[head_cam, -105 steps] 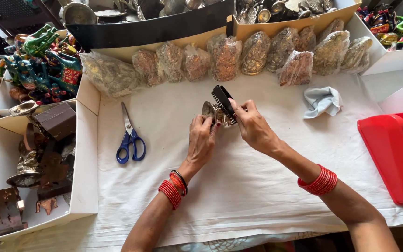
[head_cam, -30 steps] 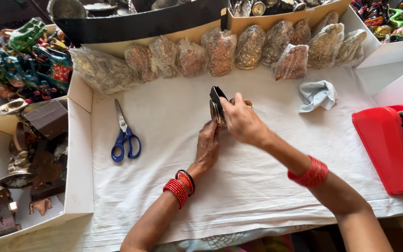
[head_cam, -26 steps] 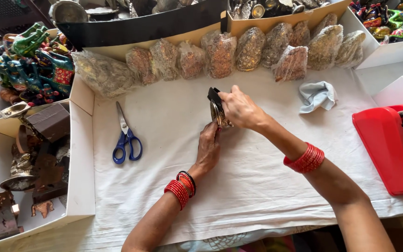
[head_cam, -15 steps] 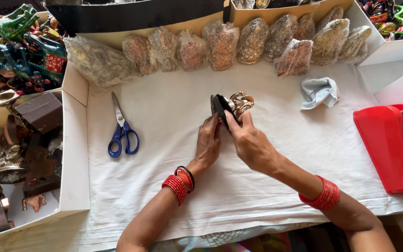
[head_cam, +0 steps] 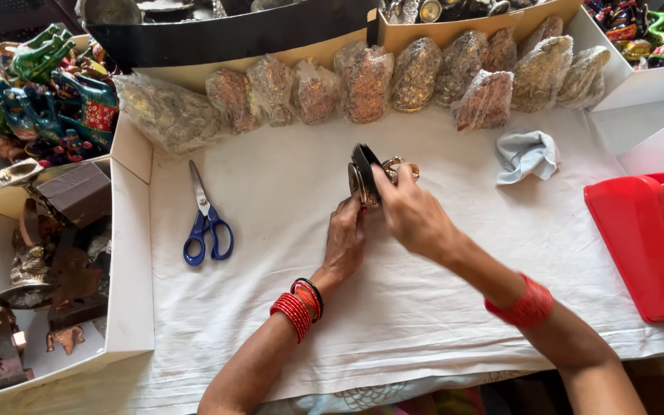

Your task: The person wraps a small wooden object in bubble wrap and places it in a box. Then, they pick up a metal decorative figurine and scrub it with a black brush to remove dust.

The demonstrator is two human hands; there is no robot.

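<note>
Both hands are met at the middle of the white cloth (head_cam: 393,330). A small brass ornament (head_cam: 393,170) is gripped from below by the left hand (head_cam: 345,244), fingers closed about it. A black brush (head_cam: 364,164) is clamped in the right hand (head_cam: 413,219) and pressed against the ornament's near face. Well to the left of the left hand, blue-handled scissors (head_cam: 207,219) are laid flat. To the right of the right hand, a crumpled pale blue rag (head_cam: 528,154) is seen, and further right a red tape dispenser (head_cam: 643,238). Beyond both hands, a row of plastic-wrapped figurines (head_cam: 363,77) is lined up along the cloth's far edge.
</note>
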